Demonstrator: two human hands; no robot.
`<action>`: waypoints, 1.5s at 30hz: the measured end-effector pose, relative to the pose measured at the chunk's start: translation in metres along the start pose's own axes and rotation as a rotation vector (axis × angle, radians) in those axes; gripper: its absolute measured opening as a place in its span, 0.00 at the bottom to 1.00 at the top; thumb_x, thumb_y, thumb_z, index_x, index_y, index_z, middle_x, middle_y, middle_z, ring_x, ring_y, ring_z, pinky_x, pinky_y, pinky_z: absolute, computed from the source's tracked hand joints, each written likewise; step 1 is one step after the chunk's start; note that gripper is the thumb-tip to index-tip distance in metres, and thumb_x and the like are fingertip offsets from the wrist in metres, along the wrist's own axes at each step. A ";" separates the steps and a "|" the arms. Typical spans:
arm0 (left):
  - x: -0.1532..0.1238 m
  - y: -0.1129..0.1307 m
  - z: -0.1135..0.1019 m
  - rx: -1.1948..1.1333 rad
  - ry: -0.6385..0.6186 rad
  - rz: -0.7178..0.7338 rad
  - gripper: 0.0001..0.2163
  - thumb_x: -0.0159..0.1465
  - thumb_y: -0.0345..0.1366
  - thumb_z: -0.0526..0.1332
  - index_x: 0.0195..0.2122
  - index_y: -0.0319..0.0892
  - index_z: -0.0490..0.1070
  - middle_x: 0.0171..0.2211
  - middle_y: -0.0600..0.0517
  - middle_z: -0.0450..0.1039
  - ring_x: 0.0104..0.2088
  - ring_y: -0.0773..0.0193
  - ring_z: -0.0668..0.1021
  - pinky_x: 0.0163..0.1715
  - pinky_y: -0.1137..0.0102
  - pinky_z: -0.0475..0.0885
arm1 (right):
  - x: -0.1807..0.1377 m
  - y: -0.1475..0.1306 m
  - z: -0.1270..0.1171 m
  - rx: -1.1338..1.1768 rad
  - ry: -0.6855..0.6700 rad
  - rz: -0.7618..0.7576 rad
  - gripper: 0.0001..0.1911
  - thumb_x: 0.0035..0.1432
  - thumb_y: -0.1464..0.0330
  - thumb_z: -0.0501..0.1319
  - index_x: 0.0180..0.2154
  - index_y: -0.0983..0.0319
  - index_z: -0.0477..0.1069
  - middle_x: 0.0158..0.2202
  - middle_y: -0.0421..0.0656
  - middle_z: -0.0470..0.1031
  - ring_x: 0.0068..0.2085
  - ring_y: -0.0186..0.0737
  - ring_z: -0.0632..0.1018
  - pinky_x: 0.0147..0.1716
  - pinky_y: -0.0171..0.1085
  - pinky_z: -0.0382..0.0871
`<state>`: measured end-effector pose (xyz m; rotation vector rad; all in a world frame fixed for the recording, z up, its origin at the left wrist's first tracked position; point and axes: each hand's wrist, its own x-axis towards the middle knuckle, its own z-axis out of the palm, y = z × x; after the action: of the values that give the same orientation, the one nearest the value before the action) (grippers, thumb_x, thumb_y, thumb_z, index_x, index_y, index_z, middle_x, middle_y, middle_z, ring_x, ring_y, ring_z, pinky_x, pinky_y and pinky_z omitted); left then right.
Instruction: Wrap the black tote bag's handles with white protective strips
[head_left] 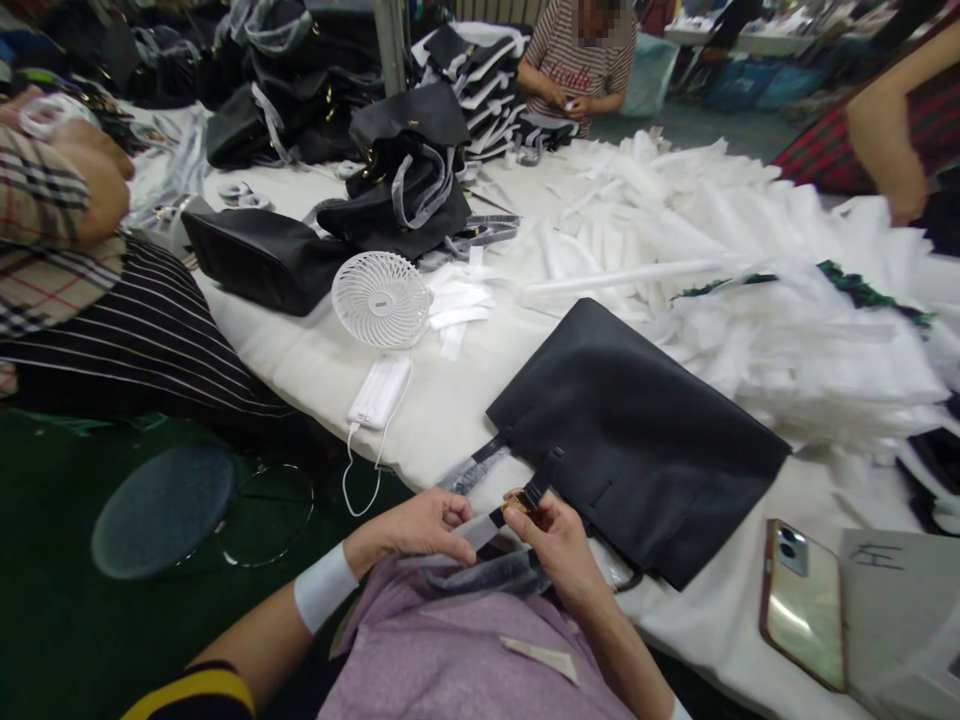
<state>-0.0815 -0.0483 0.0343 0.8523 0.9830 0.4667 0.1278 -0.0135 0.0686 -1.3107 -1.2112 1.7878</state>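
Note:
A flat black bag (637, 440) lies on the white-covered table (420, 410) in front of me. Its black strap (541, 478) runs off the near edge towards my lap. My right hand (555, 545) is closed on the strap's end, where a gold-coloured buckle (517, 500) shows. My left hand (420, 525) pinches a strip of clear or whitish wrapping (480, 528) that reaches the strap. A second strap in clear wrap (469, 470) hangs beside them.
A white fan (381, 298) and a white power bank (380, 392) sit left of the bag. A phone (804, 602) lies at the right near grey card (900, 600). White foam sheets (750, 260) are heaped behind. More black bags (262, 255) and other people surround the table; a stool (165, 508) stands below.

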 end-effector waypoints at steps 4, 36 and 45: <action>0.001 -0.006 0.010 -0.093 0.042 0.007 0.18 0.47 0.43 0.72 0.31 0.35 0.71 0.26 0.51 0.74 0.25 0.67 0.74 0.27 0.72 0.67 | -0.001 0.008 0.005 0.113 -0.026 0.093 0.20 0.39 0.56 0.74 0.30 0.63 0.75 0.27 0.41 0.75 0.29 0.38 0.73 0.30 0.36 0.67; 0.004 -0.003 0.017 0.031 0.171 0.025 0.14 0.53 0.42 0.67 0.33 0.35 0.73 0.25 0.50 0.74 0.23 0.66 0.73 0.24 0.73 0.63 | 0.010 0.004 -0.016 0.075 -0.130 0.043 0.18 0.47 0.58 0.71 0.36 0.63 0.74 0.33 0.45 0.79 0.34 0.42 0.79 0.37 0.38 0.71; 0.009 0.000 0.022 0.053 0.268 0.025 0.15 0.53 0.45 0.67 0.32 0.36 0.73 0.20 0.55 0.69 0.17 0.73 0.63 0.20 0.74 0.54 | 0.010 0.010 -0.017 0.017 -0.129 0.078 0.18 0.49 0.59 0.70 0.37 0.64 0.74 0.33 0.45 0.79 0.33 0.41 0.78 0.36 0.38 0.71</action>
<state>-0.0580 -0.0512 0.0357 0.8649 1.2367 0.5888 0.1408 -0.0028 0.0542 -1.2652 -1.2252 1.9595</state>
